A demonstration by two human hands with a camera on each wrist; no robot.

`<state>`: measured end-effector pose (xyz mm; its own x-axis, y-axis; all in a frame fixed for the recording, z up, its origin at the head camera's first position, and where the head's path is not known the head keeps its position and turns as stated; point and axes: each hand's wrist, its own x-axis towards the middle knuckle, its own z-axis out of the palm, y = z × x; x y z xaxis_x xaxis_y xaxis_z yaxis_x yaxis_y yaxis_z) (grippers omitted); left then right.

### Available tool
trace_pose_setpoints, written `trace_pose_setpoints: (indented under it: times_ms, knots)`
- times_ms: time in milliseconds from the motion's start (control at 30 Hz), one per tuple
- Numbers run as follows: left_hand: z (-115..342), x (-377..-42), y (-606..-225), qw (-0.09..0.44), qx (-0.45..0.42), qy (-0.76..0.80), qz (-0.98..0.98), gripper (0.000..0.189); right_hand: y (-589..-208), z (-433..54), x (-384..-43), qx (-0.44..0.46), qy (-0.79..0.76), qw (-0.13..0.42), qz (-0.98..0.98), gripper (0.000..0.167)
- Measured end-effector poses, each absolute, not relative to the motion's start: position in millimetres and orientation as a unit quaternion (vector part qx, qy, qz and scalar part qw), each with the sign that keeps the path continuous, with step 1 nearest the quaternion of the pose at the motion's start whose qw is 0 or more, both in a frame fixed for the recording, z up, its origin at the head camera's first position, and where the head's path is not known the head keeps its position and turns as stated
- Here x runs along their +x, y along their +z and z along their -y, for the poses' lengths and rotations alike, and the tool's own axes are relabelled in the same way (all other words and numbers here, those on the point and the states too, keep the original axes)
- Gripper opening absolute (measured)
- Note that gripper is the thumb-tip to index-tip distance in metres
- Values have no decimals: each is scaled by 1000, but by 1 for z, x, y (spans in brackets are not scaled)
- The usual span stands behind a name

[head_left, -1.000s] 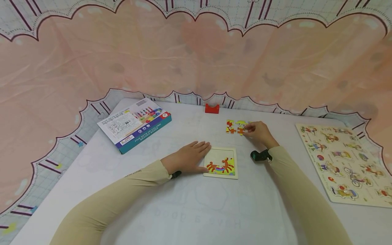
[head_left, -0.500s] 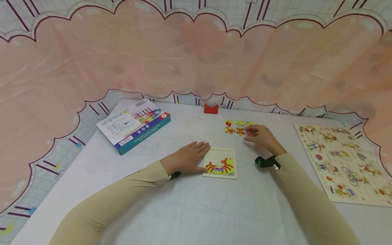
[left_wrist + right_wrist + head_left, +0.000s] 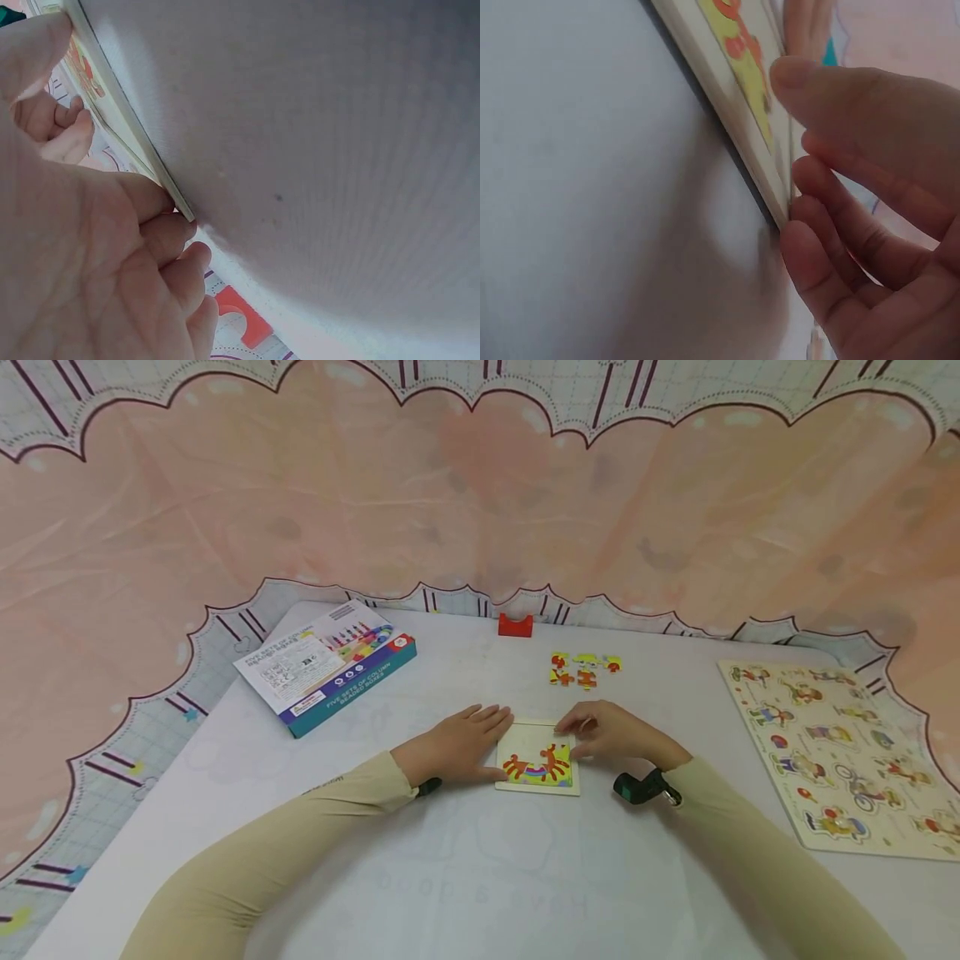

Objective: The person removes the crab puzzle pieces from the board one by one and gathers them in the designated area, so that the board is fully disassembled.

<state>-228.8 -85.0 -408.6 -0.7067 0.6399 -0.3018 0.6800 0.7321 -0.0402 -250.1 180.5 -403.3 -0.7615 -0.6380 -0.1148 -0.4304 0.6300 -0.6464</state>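
Centrally, on the white table [image 3: 465,877], lay a small square puzzle tray [image 3: 538,758], its lower half filled with orange, yellow and rainbow-coloured pieces and its upper half bare. Both hands met at this tray. The left hand [image 3: 456,748] lay flat on the table against the tray's left edge, fingers straight and relaxed, gripping nothing; the left wrist view showed its fingertips [image 3: 161,217] touching the tray's corner [image 3: 120,120]. The right hand [image 3: 607,735] was at the tray's upper right corner with its fingers curled. In the right wrist view its fingers [image 3: 832,232] bent round the tray's edge [image 3: 735,120], with the thumb over the top face; whether it also held a loose piece between its fingertips could not be told.

Beyond the tray, further from the person, a small cluster of loose puzzle pieces [image 3: 583,669] in yellow and orange lay on the table, well apart from both hands. A red block [image 3: 514,625] stood at the far edge of the table. To the left sat a flat toy box [image 3: 327,665] with a teal side. To the right lay a large wooden peg puzzle board [image 3: 832,752] with cartoon figures. A pink patterned cloth [image 3: 480,510] hung behind the table.
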Motion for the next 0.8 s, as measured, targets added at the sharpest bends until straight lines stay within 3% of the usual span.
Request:
trace_pose_setpoints:
  times_ms: [367, 800]
  knots:
    - [86, -229, -409, 135, 361, -74, -920, 91, -402, -169, -243, -325, -278, 200, -882, 29]
    - [87, -229, -407, 130, 369, -71, -918, 90, -398, -166, -240, -315, -291, 183, -885, 27]
